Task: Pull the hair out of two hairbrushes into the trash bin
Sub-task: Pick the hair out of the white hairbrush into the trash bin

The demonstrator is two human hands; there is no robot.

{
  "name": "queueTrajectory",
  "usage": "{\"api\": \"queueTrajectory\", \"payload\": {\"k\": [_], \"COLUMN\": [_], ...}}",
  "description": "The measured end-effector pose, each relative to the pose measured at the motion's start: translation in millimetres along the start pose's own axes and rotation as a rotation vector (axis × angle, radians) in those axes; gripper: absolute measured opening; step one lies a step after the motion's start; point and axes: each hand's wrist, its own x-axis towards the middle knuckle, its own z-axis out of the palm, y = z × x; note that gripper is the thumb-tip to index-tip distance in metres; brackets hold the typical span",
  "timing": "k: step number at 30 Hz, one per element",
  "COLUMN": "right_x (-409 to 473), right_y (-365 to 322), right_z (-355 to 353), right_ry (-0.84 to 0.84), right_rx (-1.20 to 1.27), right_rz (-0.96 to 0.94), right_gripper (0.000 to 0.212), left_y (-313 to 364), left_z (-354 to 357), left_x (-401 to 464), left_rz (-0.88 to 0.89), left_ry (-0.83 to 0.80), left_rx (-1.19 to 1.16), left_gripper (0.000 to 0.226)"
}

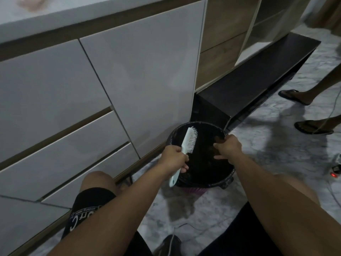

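Observation:
A round trash bin lined with a black bag stands on the floor against the cabinet. My left hand grips the handle of a white hairbrush and holds it over the bin's left side, bristles facing right. My right hand hovers over the bin's right side with its fingers pinched together. Whether it holds hair cannot be made out against the dark bag. Only one hairbrush is in view.
Grey cabinet doors and drawers rise to the left. A dark low shelf runs behind the bin. Another person's feet in sandals stand at the right. A cable and a lit power strip lie on the marble floor.

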Motion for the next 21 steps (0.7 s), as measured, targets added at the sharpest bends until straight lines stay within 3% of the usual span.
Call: {"api": "queueTrajectory", "payload": {"k": [11, 14, 19, 21], "right_x": [34.6, 21.0, -16.6, -24.6], "right_y": [1.9, -6.2, -27.2, -31.1], "right_z": [1.2, 7.2, 7.3, 3.8], "right_ry": [0.067, -0.06, -0.511, -0.564], "right_rx": [-0.075, 0.048, 0.375, 0.398], "right_rz": [-0.02, -0.052, -0.053, -0.093], "right_gripper": [0.052, 0.039, 0.036, 0.029], "left_y": [6.1, 9.3, 15.7, 16.2], "left_z": [8.1, 11.3, 16.0, 17.2], "left_x": [17.5, 16.5, 8.1, 4.3], "left_rz": [0.013, 0.023, 0.019, 0.035], "left_ry": [0.013, -0.002, -0.03, -0.025], "left_rx": [0.023, -0.012, -0.068, -0.062], "left_gripper": [0.03, 0.028, 0.021, 0.019]}}
